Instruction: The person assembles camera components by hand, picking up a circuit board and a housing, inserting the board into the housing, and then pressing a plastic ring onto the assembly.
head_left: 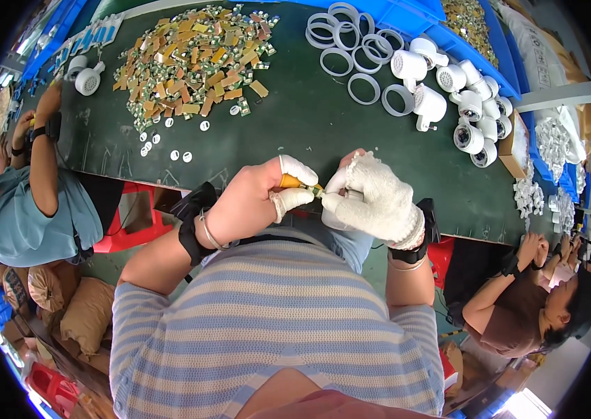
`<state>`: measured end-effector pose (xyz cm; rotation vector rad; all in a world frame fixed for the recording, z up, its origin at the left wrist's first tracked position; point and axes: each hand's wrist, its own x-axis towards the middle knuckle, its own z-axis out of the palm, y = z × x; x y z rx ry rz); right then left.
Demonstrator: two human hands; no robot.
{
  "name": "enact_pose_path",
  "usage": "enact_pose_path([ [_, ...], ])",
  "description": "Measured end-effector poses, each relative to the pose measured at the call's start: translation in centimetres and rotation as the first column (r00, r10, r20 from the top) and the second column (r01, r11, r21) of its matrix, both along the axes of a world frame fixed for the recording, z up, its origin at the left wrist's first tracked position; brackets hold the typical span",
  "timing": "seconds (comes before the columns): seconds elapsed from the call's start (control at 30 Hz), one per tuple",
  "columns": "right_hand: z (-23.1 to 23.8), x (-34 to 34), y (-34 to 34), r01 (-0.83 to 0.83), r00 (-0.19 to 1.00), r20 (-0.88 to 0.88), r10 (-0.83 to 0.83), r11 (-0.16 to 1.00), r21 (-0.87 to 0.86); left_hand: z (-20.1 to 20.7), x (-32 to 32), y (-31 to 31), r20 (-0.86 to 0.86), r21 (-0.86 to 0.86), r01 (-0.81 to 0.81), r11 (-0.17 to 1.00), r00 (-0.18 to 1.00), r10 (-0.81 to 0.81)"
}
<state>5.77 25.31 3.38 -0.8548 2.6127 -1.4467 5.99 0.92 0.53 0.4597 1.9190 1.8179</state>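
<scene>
My left hand (240, 199), with white finger cots on thumb and forefinger, pinches a small circuit board with a yellow-orange piece (290, 181) just above my lap. My right hand (379, 199) wears a white knitted glove. Its thumb and forefinger meet at the board's right end, where the tiny contact point is hard to make out. Under those gloved fingers shows part of a white round housing (334, 221), held against the palm and mostly hidden. Both hands are at the near edge of the dark green table (295, 91).
A heap of small boards with yellow-orange pieces (194, 59) lies ahead left, small white discs (175, 155) before it. Pale rings (364, 89) and white housings (429, 105) lie right, near blue bins (477, 56). Co-workers sit left (30, 202) and right (512, 307).
</scene>
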Motion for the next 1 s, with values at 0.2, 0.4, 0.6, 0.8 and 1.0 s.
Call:
enact_pose_path([
  [0.2, 0.2, -0.1, 0.1, 0.048, 0.988, 0.146, -0.052, 0.998, 0.034, 0.0, -0.6, -0.6, 0.049, -0.11, 0.128, 0.986, 0.991, -0.123],
  [0.4, 0.1, -0.5, 0.4, -0.064, 0.988, 0.14, 0.062, 0.998, 0.013, 0.5, -0.4, -0.3, 0.253, 0.048, 0.093, 0.994, 0.962, -0.102],
  [0.6, -0.7, 0.2, 0.1, 0.025, 0.99, 0.142, -0.015, 0.998, -0.063, 0.1, -0.1, -0.3, 0.229, 0.072, 0.093, 0.993, 0.967, -0.108],
  [0.8, -0.9, 0.6, -0.6, 0.093, 0.994, 0.068, -0.09, 0.995, -0.037, 0.6, 0.1, -0.2, 0.289, 0.017, 0.019, 1.0, 0.957, -0.023],
  [1.0, 0.5, 1.2, -1.4, 0.139, 0.972, -0.204, -0.12, 0.987, 0.085, 0.9, 0.5, -0.3, 0.232, -0.011, -0.025, 1.0, 0.972, 0.026],
])
